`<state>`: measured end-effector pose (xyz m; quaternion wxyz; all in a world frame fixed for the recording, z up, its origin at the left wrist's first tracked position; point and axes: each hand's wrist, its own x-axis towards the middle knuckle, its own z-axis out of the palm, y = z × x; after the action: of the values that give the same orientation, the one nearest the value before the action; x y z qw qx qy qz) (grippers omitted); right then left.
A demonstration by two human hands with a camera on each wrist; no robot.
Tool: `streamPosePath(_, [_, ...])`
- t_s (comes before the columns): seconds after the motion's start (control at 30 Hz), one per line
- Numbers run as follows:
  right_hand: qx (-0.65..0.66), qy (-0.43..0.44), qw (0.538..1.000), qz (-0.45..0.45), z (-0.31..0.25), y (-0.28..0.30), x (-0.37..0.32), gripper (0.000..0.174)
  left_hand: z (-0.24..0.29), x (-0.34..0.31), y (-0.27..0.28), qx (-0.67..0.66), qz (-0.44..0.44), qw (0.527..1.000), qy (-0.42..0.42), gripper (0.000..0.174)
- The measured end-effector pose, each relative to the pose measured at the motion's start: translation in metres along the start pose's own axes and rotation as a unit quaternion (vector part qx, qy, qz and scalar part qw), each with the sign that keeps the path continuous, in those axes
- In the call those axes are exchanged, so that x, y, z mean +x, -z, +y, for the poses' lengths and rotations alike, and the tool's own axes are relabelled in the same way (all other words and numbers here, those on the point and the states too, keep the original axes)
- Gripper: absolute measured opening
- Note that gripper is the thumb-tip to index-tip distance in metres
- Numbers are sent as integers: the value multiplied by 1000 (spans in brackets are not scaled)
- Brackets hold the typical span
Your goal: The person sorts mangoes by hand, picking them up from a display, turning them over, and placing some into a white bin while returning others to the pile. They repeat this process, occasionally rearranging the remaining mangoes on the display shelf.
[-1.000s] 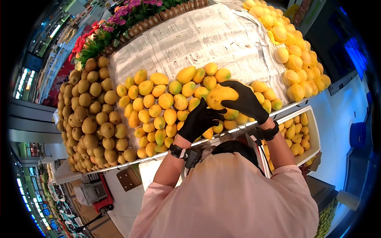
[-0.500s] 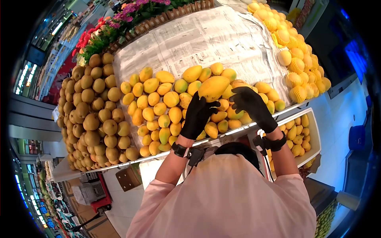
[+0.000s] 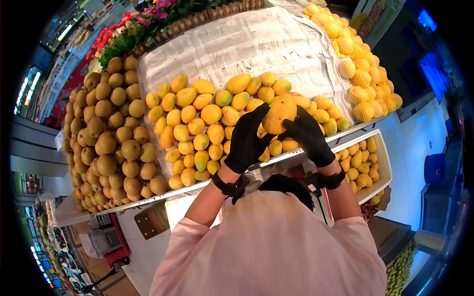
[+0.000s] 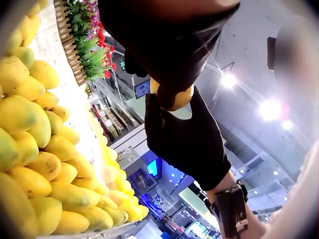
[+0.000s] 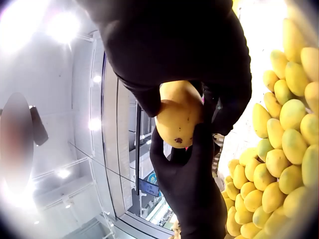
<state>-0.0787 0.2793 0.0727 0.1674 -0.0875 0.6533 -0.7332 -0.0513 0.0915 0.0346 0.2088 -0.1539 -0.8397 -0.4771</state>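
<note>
Between both black-gloved hands is a large yellow mango (image 3: 280, 114), held up over the front of the mango bed. My left hand (image 3: 247, 140) grips its left side, and my right hand (image 3: 308, 140) pinches the opposite side. Small dark spots mark the end of this mango (image 5: 178, 124) in the right wrist view, where fingers of both hands press on it. Loose yellow mangoes (image 3: 211, 113), some tinged green, lie in rows beneath and to the left. In the left wrist view, the hand covers much of the held fruit.
Brown round fruit (image 3: 106, 143) is heaped at the left. Newspaper (image 3: 247, 47) lines the sloped stand behind the mangoes, with flowers (image 3: 133, 37) and a small wooden fence (image 3: 197, 20) beyond. Netted yellow fruit (image 3: 363, 79) lines the right. A white crate (image 3: 382, 170) of mangoes stands below the front edge.
The mango was first in the right hand, then at the left fingertips with the right hand apart. Now the right hand is back on it, and both hands hold it nearer the body.
</note>
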Motion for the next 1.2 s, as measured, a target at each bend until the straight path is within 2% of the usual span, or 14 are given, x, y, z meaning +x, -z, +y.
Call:
streamPosePath(0.07, [13,17,1000,-4,5,-3,-7,55,3,-6,2,-3,-5,999,46,72])
streamPosePath(0.13, [51,42,998,-4,12,-6,-11,57,4,-15,3,-35,1,998,51,79])
streamPosePath(0.23, [-42,127,991,-7,16,-9,-18,60,3,-31,8,-71,-14,995,63,83])
streamPosePath(0.27, [-50,100,994,0,19,-8,-18,64,5,-35,10,-75,-22,995,66,82])
streamPosePath(0.37, [-232,178,956,13,18,-15,-25,67,15,-40,15,-50,10,999,19,73])
streamPosePath(0.4, [-325,225,918,27,18,-20,-28,68,16,-42,15,-35,22,999,-3,70])
streamPosePath(0.5, [-240,198,950,-27,12,-21,-39,64,19,-49,19,-1,48,997,-54,62])
streamPosePath(0.6, [-257,184,949,-21,15,-21,-49,62,15,-58,16,11,50,996,-71,58])
streamPosePath(0.73, [-208,149,966,-37,13,-20,-56,61,18,-66,8,-12,39,999,-36,64])
streamPosePath(0.83, [-225,140,964,-17,16,-13,-62,61,23,-66,-1,-43,4,999,11,70])
streamPosePath(0.97, [-107,28,994,13,22,-2,-73,56,40,-59,-16,-132,-38,986,90,70])
streamPosePath(1.0, [-142,53,988,17,29,6,-75,51,43,-59,-21,-146,-49,982,109,69])
streamPosePath(1.03, [-117,46,992,16,32,11,-77,49,47,-59,-28,-160,-61,977,130,69])
streamPosePath(1.2, [-4,17,999,36,39,40,-98,48,46,-65,-79,-102,-48,989,93,67])
